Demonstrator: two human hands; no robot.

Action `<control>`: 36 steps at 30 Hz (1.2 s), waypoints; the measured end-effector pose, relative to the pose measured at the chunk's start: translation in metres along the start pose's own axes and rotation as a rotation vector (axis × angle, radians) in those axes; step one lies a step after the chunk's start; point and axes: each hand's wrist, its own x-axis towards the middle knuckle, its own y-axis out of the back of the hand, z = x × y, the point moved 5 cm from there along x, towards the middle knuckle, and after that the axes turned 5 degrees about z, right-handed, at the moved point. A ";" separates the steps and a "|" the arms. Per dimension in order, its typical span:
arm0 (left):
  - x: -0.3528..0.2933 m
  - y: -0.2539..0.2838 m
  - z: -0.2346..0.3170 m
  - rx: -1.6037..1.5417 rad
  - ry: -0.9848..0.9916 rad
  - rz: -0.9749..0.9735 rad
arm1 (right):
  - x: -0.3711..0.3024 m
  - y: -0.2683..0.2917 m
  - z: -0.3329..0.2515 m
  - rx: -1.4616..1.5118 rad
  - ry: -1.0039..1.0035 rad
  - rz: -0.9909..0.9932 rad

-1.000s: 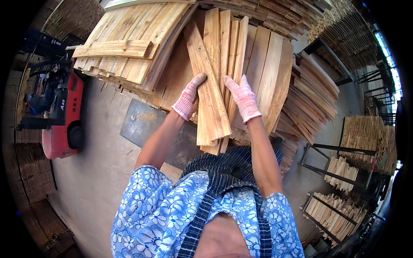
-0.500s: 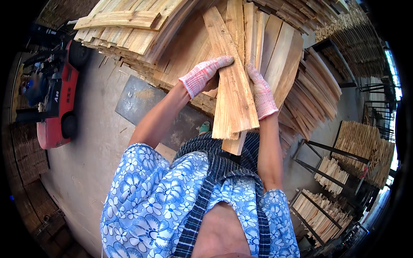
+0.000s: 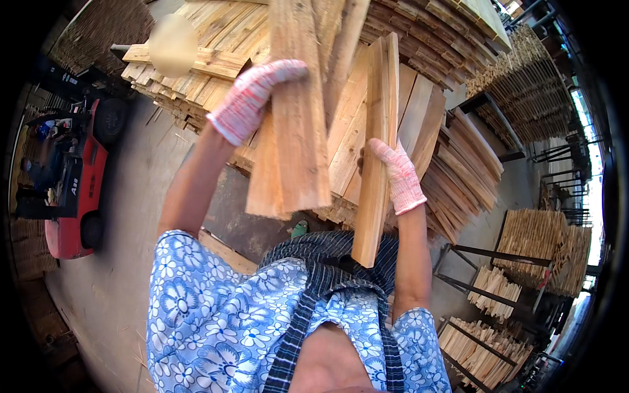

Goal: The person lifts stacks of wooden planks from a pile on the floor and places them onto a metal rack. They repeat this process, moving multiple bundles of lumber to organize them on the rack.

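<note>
Split: left boards (image 3: pixel 298 131) have swung left, well apart from the right boards (image 3: pixel 375 164) now!
Left hand (image 3: pixel 259 95): gloved, wrapped round my overlapping, fanned lot.
Right hand (image 3: pixel 396 170): gripping the narrow, tilted ones.
Place: both bunches over the plank pile (image 3: pixel 345 157), near ends toward me.
Handling: I'd square that fan and grip mid-length, lest boards slip.

On my left hand (image 3: pixel 257 93) and right hand (image 3: pixel 399 173) I am wearing knitted gloves (image 3: pixel 246 105), whitish and flecked with pink, their cuffs (image 3: pixel 411 202) sitting snug at the wrists. My short-sleeved blue shirt (image 3: pixel 219 337) is showing white flowers outlined in darker blue. Over it I am wearing a dark apron (image 3: pixel 314 245), pale stripes running through its cloth and its straps (image 3: pixel 391 350). A green shoe (image 3: pixel 299 228) is peeking out.
</note>
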 end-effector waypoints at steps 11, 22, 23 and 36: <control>0.148 0.171 0.066 1.941 -0.175 0.408 | 0.030 0.021 0.015 -1.803 0.036 0.314; 0.115 0.169 0.093 1.604 0.051 0.420 | 0.037 0.043 0.002 -1.600 0.161 0.304; 0.106 0.153 0.099 1.548 0.107 0.397 | 0.041 0.047 -0.010 -1.622 0.141 0.282; 0.106 0.104 0.079 1.550 0.123 0.450 | 0.242 0.020 -0.137 -1.881 0.242 0.057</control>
